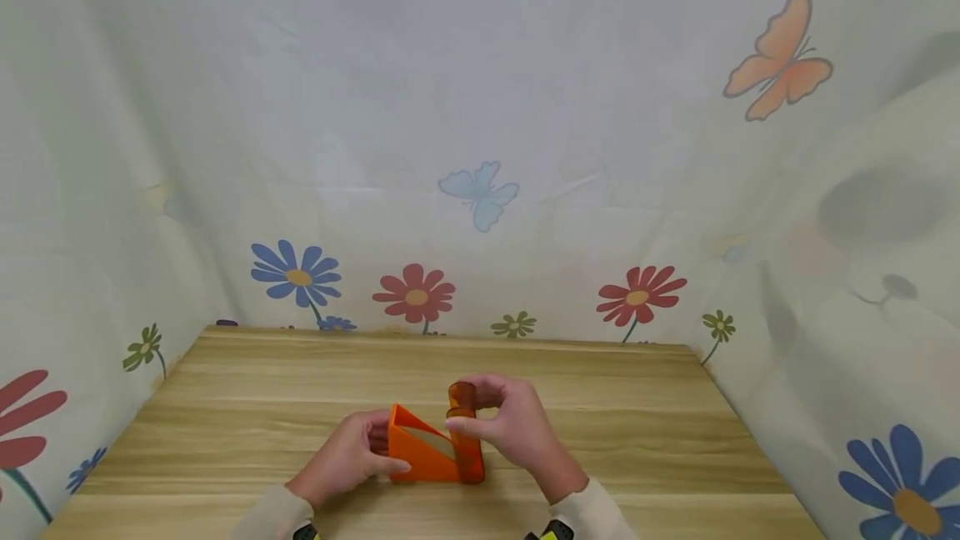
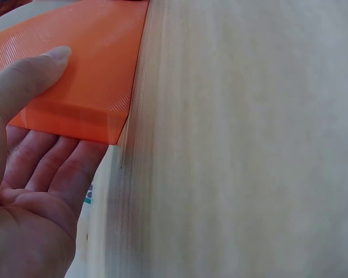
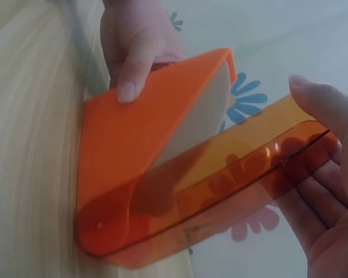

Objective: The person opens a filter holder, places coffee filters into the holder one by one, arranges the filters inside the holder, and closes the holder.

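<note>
An orange wedge-shaped plastic box (image 1: 422, 458) stands on the table, its sloping mouth uncovered. My left hand (image 1: 348, 455) grips its left end, thumb on the near side and fingers behind. A see-through amber lid (image 1: 471, 461) is joined to the box's low right corner by a small pin and stands swung up, away from the mouth. Thumb and fingers of my right hand (image 1: 517, 425) pinch the lid's free end. In the right wrist view a pale surface (image 3: 200, 119) shows inside the box; I cannot tell what it is.
Beneath everything lies a wood-grain table (image 1: 637, 440). A pale curtain (image 1: 337, 148) printed with flowers and butterflies hangs behind its far edge and along both sides.
</note>
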`<move>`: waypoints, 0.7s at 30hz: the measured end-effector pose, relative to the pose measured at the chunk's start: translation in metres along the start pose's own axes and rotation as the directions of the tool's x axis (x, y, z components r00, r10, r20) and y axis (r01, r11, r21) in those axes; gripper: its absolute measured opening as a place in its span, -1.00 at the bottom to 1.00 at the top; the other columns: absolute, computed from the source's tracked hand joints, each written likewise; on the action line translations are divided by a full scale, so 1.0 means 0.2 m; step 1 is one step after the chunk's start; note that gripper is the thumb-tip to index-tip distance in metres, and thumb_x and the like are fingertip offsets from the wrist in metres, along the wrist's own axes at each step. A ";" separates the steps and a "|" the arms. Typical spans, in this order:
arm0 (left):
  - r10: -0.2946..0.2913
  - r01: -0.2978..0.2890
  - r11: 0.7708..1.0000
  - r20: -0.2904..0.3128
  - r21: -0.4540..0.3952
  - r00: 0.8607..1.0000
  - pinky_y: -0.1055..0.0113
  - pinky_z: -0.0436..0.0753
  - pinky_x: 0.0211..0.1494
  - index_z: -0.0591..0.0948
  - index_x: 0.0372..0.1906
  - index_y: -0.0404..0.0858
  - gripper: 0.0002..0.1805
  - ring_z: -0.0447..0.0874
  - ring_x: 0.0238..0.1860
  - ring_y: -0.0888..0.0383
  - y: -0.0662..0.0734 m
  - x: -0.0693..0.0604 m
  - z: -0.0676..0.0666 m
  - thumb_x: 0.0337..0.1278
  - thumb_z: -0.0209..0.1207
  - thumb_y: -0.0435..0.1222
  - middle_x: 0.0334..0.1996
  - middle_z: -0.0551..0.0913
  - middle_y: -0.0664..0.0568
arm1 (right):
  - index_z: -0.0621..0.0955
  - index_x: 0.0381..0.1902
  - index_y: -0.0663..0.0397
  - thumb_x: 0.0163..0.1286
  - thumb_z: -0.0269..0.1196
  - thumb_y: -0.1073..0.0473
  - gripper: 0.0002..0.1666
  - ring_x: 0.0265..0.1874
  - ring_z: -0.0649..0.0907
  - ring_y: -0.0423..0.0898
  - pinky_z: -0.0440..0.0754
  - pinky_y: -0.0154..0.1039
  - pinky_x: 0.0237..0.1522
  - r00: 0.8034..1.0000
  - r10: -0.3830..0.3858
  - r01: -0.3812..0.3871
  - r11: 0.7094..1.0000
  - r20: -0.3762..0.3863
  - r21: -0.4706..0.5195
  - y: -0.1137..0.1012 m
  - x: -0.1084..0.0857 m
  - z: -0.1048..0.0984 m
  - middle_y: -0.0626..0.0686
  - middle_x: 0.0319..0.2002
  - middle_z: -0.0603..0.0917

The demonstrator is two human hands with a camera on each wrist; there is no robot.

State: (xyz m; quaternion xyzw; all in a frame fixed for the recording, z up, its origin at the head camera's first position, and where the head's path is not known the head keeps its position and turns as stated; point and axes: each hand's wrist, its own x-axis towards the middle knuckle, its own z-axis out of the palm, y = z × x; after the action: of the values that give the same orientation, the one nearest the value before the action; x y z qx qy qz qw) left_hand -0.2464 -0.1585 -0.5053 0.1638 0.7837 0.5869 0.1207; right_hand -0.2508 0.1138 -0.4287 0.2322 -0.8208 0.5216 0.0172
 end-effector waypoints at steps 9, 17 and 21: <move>0.002 -0.002 0.999 0.000 0.042 1.000 0.32 0.74 0.06 0.67 0.14 -0.14 -0.41 0.78 -0.05 0.12 -0.01 0.02 -0.02 -0.04 0.56 -0.10 -0.01 0.80 0.03 | 0.76 -0.01 -0.16 0.13 0.59 -0.01 -0.56 -0.19 0.78 -0.21 0.77 0.00 0.01 0.999 -0.003 0.002 0.999 0.034 0.041 -0.04 0.05 0.07 -0.13 -0.13 0.83; 0.018 -0.018 1.000 0.003 0.015 1.000 0.45 0.72 0.02 0.67 0.13 -0.19 -0.43 0.78 -0.05 0.12 -0.01 0.01 -0.01 -0.04 0.57 -0.16 -0.03 0.80 0.00 | 0.77 -0.02 -0.10 0.12 0.59 -0.06 -0.53 -0.18 0.78 -0.12 0.77 0.02 0.02 0.998 0.015 -0.018 0.999 0.067 0.046 -0.05 0.07 0.12 -0.10 -0.15 0.82; 0.016 -0.016 1.000 0.006 0.018 1.000 0.42 0.73 0.04 0.67 0.14 -0.18 -0.43 0.78 -0.06 0.13 -0.02 0.01 -0.01 -0.02 0.56 -0.15 -0.03 0.80 0.00 | 0.77 -0.03 -0.16 0.12 0.58 -0.07 -0.55 -0.16 0.77 -0.11 0.77 -0.09 0.00 0.996 0.032 -0.034 0.999 0.078 0.025 -0.06 0.07 0.14 -0.15 -0.15 0.82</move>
State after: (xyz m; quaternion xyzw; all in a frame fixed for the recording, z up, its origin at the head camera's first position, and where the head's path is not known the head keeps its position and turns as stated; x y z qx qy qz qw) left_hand -0.2488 -0.1600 -0.5081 0.1729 0.7872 0.5803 0.1170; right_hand -0.2531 0.0801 -0.4275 0.2390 -0.8175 0.5233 -0.0261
